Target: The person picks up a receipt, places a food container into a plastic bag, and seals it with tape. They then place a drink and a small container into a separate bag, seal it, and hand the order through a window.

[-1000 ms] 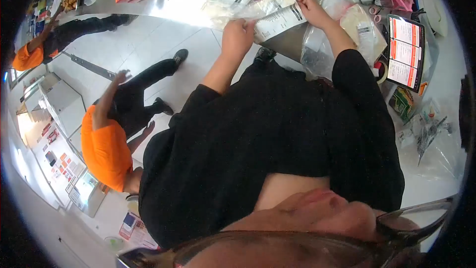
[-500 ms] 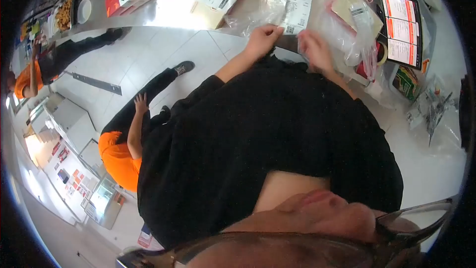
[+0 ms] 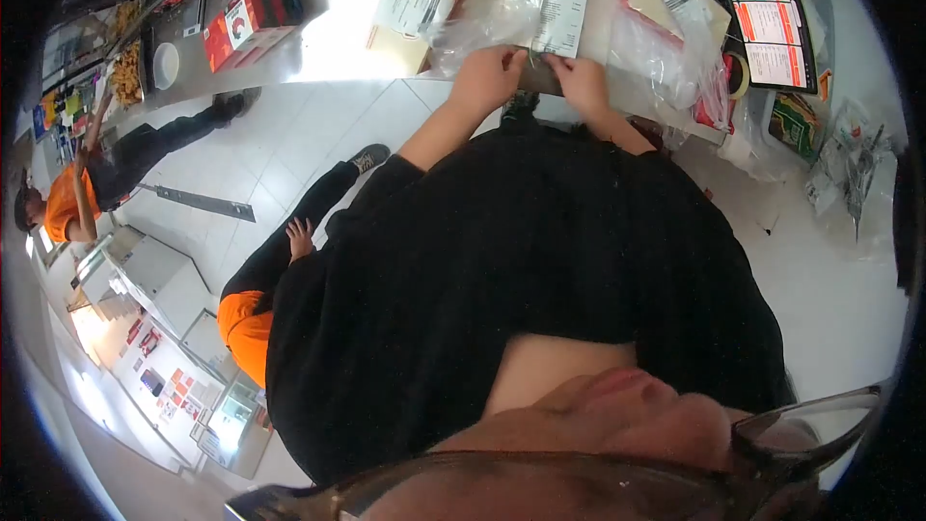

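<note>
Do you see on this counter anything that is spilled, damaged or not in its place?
I see no spill or clear damage. Only a crumpled clear plastic bag looks untidy: it sags over the edge of the counter, near the tablet.

Bright and cool overall, blown out to white in a glare patch on the table (image 3: 333, 43). Glowing again at the lower left. Sunk in shade across the black top (image 3: 540, 251). Curved strongly toward black corners. Too soft for reading the printed slip (image 3: 562, 8).
</note>
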A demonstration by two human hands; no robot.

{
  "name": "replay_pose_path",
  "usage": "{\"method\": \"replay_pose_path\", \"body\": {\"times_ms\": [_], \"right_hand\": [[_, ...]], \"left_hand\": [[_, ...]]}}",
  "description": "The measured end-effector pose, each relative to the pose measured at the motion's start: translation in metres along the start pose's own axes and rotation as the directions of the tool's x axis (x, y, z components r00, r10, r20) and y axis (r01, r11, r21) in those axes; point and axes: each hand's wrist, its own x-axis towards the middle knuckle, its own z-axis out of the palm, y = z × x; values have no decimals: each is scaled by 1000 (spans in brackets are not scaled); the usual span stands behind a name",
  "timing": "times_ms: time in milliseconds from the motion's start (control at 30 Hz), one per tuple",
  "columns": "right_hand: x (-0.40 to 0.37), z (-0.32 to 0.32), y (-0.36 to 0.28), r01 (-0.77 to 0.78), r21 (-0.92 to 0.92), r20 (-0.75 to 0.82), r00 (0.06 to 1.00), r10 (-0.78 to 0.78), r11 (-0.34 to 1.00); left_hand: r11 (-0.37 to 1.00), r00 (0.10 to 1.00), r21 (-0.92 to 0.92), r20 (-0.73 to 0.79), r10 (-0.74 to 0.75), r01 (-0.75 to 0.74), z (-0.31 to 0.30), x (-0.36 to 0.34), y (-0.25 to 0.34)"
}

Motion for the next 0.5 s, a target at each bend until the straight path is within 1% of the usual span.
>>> {"method": "replay_pose_path", "body": {"times_ms": [33,100,167,200,233,300,333,367,400,433,467,500], "right_hand": [[0,-8,-7,5,-121,-17,1000,-7,993],[11,0,20,17,-121,-22,1000,-19,993],[7,1,22,6,-143,-22,1000,-9,990],[-9,-8,10,-12,-166,-22,1000,8,986],[-23,-19,-5,-29,-189,-23,999,25,982],[-40,-36,-50,110,-122,-135,983,-126,986],[-45,-43,-74,178,-97,-187,963,-194,979],[-36,-51,-102,207,-196,-142,961,-236,959],[-18,-50,-108,261,-276,-79,953,-292,925],[-1,-48,-114,320,-347,-17,938,-347,882],[25,-40,-107,407,-395,61,906,-418,824],[35,-40,-111,492,-434,141,864,-483,755]], "left_hand": [[997,998,63,-40,54,-51,-9,-2,0],[971,981,192,-110,162,-139,-28,-5,0],[963,972,214,-136,193,-161,-50,-5,13],[958,966,225,-147,212,-176,-60,-4,20],[942,946,243,-166,277,-233,-67,-2,25],[900,893,273,-207,400,-340,-76,3,33],[878,868,250,-194,458,-408,-77,7,33],[851,838,225,-181,515,-474,-78,13,32],[818,803,200,-168,572,-540,-79,16,33],[764,747,153,-157,645,-627,-80,16,36],[696,680,110,-154,717,-709,-82,17,40],[617,603,70,-154,783,-783,-84,18,45]]}}
